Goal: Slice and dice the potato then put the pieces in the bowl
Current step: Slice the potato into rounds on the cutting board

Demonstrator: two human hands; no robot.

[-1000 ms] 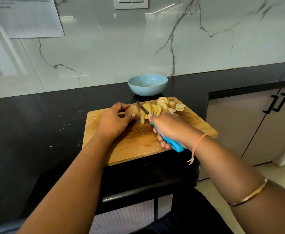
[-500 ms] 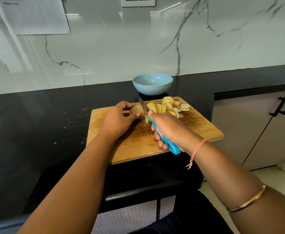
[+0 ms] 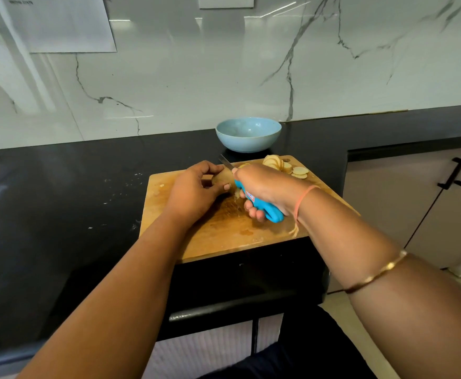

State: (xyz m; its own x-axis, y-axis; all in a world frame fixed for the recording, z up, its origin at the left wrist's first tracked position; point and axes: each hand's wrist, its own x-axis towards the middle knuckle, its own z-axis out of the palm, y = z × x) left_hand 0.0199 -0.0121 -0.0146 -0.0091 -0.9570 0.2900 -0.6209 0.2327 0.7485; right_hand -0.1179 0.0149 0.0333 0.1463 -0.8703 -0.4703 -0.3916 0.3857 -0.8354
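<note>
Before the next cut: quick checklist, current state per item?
1. Left hand grips the potato piece on the cutting board: ok.
2. Right hand holds the knife by its blue handle: ok.
3. Left fingers clear of the blade: cannot tell; they sit close and the right hand hides the edge.
4. Slices piled at the board's far right, out of the cut line: ok.
5. Bowl upright behind the board: ok.
6. Slices diced: not ok.
</note>
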